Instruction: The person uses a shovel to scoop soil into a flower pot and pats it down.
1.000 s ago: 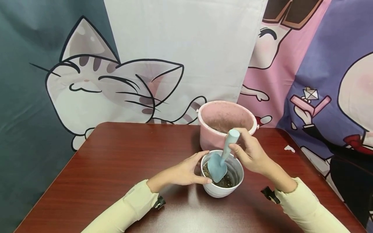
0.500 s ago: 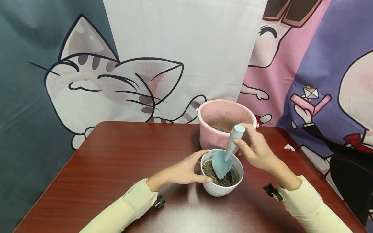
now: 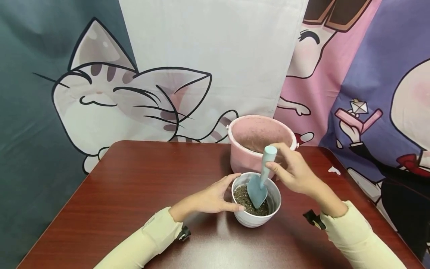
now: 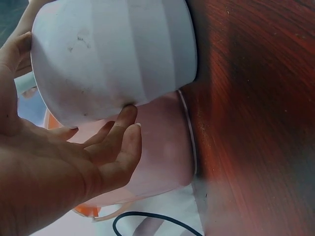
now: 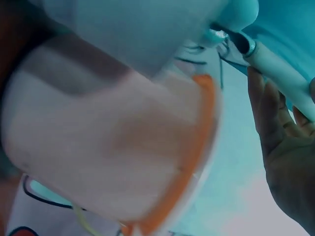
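Note:
In the head view a blue garden trowel [image 3: 257,191] stands tilted in the white flower pot [image 3: 254,221], its blade tip at the dark soil [image 3: 244,198]. My right hand [image 3: 295,172] pinches the trowel's pale handle [image 3: 268,162] between thumb and fingers. On the pot's left side, my left hand [image 3: 211,196] grips it, thumb at the near rim and fingers around the far side. The left wrist view shows these fingers [image 4: 115,142] bent against the pot's ridged wall [image 4: 118,54]. Blurred in the right wrist view, the trowel handle [image 5: 280,73] lies across the right hand's fingers.
Right behind the pot stands a pink bucket [image 3: 248,160] with soil stains inside. A white scrap [image 3: 334,170] lies near the table's right edge. The red-brown table [image 3: 151,175] backs onto a cartoon-printed cloth [image 3: 208,41].
The trowel and right hand have shifted slightly right and the handle stands more upright. More soil shows to the left of the blade. The left hand and pot have stayed in place.

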Demonstrator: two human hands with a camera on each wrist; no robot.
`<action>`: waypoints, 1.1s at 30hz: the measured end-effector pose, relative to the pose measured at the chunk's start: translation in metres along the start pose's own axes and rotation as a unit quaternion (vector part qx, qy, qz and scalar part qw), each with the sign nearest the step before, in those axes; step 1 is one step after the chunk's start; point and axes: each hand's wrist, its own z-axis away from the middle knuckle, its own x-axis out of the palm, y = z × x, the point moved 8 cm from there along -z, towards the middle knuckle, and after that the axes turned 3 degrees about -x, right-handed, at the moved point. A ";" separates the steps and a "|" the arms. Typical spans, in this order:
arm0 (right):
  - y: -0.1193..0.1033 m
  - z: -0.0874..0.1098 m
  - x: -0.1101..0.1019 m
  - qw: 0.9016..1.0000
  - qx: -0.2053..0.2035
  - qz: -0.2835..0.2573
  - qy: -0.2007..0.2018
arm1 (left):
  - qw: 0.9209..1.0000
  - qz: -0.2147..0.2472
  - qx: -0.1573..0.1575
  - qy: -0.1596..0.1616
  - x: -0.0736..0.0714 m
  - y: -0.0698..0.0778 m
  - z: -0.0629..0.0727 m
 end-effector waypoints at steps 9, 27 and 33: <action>-0.010 -0.031 -0.047 0.997 0.037 -0.032 0.061 | 0.998 0.061 0.000 0.026 -0.015 0.004 -0.003; 0.047 -0.071 -0.096 0.967 0.150 -0.063 0.194 | 0.970 0.104 -0.006 0.219 -0.062 0.005 -0.030; 0.087 -0.069 -0.087 0.964 0.197 -0.033 0.176 | 0.957 0.135 -0.037 0.254 -0.074 -0.006 -0.046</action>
